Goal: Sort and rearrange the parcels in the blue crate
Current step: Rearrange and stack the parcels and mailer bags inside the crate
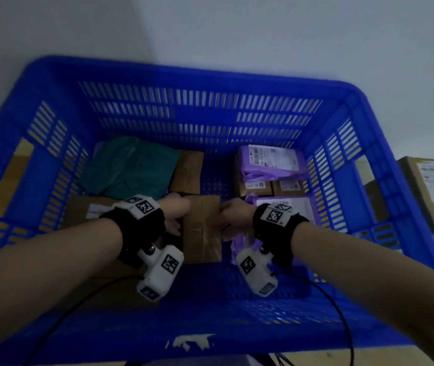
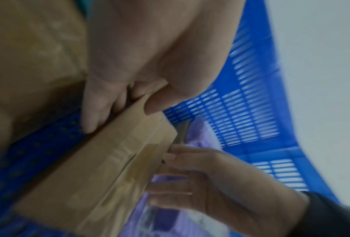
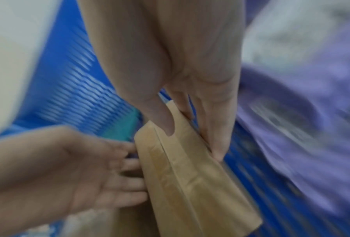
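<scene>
A: What did the hands have?

B: A taped brown box (image 1: 202,228), held between them in the middle of the crate (image 1: 210,75). The left hand (image 1: 175,215) gripped its left edge, thumb on top and fingers (image 2: 95,112) curled down the side. The right hand (image 1: 233,219) gripped the right edge the same way: in the right wrist view the thumb lay on the taped face and the fingers (image 3: 216,137) ran down the far side.

A: So neither hand was spread flat?

B: No, each pinched the box between thumb and fingers. That view was blurred, though.

A: Was the box resting on anything?

B: I could not tell whether it sat on the crate floor or was lifted off it.

A: What lay around it?

B: To its left, partly under the left wrist, a flat carton (image 1: 91,210) with a white label. Behind it, a second brown box (image 1: 188,171), and beside that on the left a green bag (image 1: 134,167) against the far wall. To the right, just beside the right hand, a purple bag (image 1: 289,210) with a white label. Further back on that side, another purple bag (image 1: 271,161) lay on top of two small cartons (image 1: 271,187).

A: And outside the crate?

B: A labelled cardboard box (image 1: 432,186) stood beyond the right wall.
</scene>
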Demonstrator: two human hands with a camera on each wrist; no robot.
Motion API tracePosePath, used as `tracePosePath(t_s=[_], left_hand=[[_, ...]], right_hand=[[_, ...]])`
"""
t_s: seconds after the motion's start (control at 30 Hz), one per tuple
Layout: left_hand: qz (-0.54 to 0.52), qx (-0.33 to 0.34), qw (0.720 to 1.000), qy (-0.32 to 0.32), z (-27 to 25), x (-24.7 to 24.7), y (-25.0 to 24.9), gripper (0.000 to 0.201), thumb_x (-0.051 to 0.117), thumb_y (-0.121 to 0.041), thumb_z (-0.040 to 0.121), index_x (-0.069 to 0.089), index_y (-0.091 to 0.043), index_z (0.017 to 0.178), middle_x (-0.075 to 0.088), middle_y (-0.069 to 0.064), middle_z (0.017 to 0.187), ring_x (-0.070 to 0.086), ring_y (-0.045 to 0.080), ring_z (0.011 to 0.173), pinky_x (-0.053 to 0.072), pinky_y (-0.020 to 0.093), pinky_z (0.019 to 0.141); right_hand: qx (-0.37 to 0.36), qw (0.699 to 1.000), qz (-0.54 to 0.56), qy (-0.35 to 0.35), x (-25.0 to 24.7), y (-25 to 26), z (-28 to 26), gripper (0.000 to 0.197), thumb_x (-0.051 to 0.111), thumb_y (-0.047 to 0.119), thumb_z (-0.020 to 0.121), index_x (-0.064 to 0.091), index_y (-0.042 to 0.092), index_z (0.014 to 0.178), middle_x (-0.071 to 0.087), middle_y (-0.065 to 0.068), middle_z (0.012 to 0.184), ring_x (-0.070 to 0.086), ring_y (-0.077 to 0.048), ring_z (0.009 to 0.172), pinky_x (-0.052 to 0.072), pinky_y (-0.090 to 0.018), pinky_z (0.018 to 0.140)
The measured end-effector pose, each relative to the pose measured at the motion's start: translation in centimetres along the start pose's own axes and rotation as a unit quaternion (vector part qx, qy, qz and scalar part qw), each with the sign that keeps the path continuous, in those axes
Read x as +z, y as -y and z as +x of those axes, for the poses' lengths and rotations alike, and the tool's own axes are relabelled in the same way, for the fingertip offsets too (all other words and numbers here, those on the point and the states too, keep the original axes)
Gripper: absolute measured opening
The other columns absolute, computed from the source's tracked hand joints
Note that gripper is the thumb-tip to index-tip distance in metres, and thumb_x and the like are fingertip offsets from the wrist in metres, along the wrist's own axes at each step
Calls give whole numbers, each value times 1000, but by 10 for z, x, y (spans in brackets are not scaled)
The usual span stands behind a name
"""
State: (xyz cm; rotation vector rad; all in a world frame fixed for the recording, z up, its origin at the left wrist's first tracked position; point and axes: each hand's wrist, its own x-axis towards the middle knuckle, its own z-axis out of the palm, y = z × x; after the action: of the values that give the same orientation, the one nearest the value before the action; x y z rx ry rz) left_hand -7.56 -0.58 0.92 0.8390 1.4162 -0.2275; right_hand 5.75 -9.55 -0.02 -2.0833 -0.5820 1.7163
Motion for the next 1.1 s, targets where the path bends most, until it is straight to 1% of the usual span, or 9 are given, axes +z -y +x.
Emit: tracePosePath(t_s=[0.1, 0.17, 0.3, 0.47, 0.53, 0.7, 0.8, 0.93, 1.1], left_hand=[[-2, 104, 994, -35, -20, -3, -14, 43, 44, -19, 100, 39, -4, 140, 52, 13, 131, 48, 30, 121, 44, 39, 96], [24, 192, 980, -44, -39, -4, -27, 42, 45, -6, 96, 42, -9, 138, 59, 10, 115, 53, 28, 110, 44, 33, 89], [46, 322, 945, -37, -64, -19, -53, 57, 34, 12, 92, 42, -14, 142, 56, 8, 128, 55, 25, 109, 46, 31, 89], [58, 440, 896, -4, -98, -35, -86, 70, 33, 16, 91, 34, -27, 146, 58, 13, 109, 56, 22, 88, 46, 25, 69], [68, 473, 878, 12, -111, -40, -98, 69, 33, 14, 94, 28, -30, 147, 57, 12, 112, 55, 23, 98, 46, 25, 70], [48, 519, 853, 27, -130, -47, -110, 58, 43, -5, 99, 32, -39, 144, 56, 15, 132, 54, 29, 121, 51, 43, 92], [14, 511, 859, 24, -132, -50, -110, 58, 53, -15, 95, 33, -41, 142, 56, 12, 130, 56, 29, 116, 53, 42, 83], [-30, 468, 883, 12, -128, -48, -108, 67, 68, -24, 85, 35, -20, 144, 55, 12, 129, 55, 28, 116, 49, 43, 91], [-1, 478, 879, -1, -124, -44, -103, 56, 73, -21, 81, 47, -16, 130, 60, 13, 115, 60, 18, 93, 50, 30, 65]], right_hand=[[-59, 998, -1, -36, -15, 25, -21, 15, 47, -2, 90, 57, 6, 99, 61, -9, 82, 61, -16, 62, 55, -24, 50], [-86, 994, 13, -67, -24, 42, -36, 26, 45, 1, 93, 55, 7, 116, 60, -10, 88, 59, -18, 64, 55, -25, 49], [-152, 982, 34, -106, -33, 77, -64, 45, 54, 8, 91, 47, 14, 135, 60, -12, 102, 58, -21, 72, 52, -30, 60], [-260, 948, 68, -170, -45, 116, -99, 38, 56, 2, 89, 52, 10, 125, 60, -3, 83, 57, -14, 67, 49, -27, 60], [-299, 932, 80, -187, -50, 130, -113, 35, 57, 2, 89, 54, 6, 123, 62, -9, 91, 57, -17, 68, 50, -32, 67], [-342, 907, 100, -225, -49, 149, -127, 52, 63, 7, 86, 39, 1, 132, 58, -17, 119, 60, -26, 100, 54, -36, 85], [-359, 898, 84, -238, -42, 147, -128, 67, 70, 11, 83, 29, -1, 135, 56, -13, 123, 58, -21, 104, 54, -26, 74], [-372, 893, 48, -247, -29, 142, -116, 71, 81, 20, 72, 42, 6, 130, 59, -12, 125, 61, -24, 108, 54, -40, 90], [-364, 895, 96, -239, -16, 131, -104, 64, 84, 32, 67, 47, 14, 117, 61, 5, 109, 60, -13, 101, 53, -33, 91]])
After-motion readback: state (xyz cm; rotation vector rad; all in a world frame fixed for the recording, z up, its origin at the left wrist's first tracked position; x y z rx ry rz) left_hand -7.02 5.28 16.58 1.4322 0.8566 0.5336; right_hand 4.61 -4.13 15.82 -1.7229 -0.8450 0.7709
